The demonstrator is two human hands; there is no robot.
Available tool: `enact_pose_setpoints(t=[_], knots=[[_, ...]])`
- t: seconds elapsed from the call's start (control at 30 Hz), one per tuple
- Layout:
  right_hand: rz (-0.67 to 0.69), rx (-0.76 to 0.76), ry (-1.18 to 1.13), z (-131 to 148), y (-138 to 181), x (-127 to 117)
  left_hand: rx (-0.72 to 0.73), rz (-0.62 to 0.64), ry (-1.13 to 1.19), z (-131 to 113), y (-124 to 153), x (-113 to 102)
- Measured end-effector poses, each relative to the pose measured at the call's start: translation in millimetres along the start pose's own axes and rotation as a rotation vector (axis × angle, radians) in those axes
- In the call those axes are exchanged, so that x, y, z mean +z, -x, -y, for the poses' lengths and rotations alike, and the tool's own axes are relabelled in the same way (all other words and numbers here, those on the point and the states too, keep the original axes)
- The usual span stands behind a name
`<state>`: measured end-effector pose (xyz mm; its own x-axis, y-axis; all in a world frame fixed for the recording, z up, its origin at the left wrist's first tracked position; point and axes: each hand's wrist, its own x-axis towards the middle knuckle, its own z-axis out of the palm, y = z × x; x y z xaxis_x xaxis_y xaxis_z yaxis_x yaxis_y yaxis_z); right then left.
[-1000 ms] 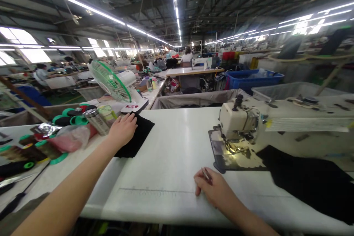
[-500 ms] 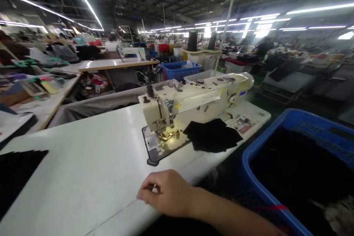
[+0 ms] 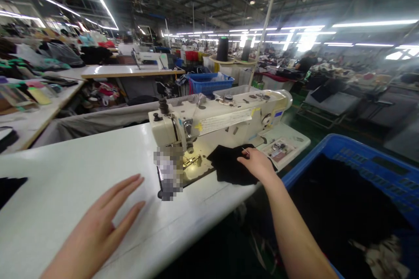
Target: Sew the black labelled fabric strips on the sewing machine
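Observation:
My left hand is over the white table at the left, its fingers stretched out and apart, holding nothing. At the black fabric pieces beside the sewing machine, my right hand has its fingers closed. A thin, light sliver shows at its fingertips, too small to name. The fabric lies as a dark stack under and beside that hand, right of the lit presser foot. A blurred patch covers part of the machine's needle plate.
On the right stands a blue basket full of black cloth. A small tray of metal parts is set in the table's right end. More black cloth lies at the left edge. Thread cones stand behind the machine.
My right hand has moved from the table's front edge forward and right to the black fabric. My left hand has come into view at the lower left. The view has shifted slightly.

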<state>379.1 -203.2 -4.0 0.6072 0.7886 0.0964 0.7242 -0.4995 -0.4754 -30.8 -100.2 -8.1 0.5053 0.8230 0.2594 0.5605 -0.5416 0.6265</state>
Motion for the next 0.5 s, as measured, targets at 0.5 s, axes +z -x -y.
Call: enact_pose_setpoints(t=[0.5], knots=[[0.422,-0.616,-0.826,42,92,-44,-0.895,0.683,1.59,-115,-16,117]])
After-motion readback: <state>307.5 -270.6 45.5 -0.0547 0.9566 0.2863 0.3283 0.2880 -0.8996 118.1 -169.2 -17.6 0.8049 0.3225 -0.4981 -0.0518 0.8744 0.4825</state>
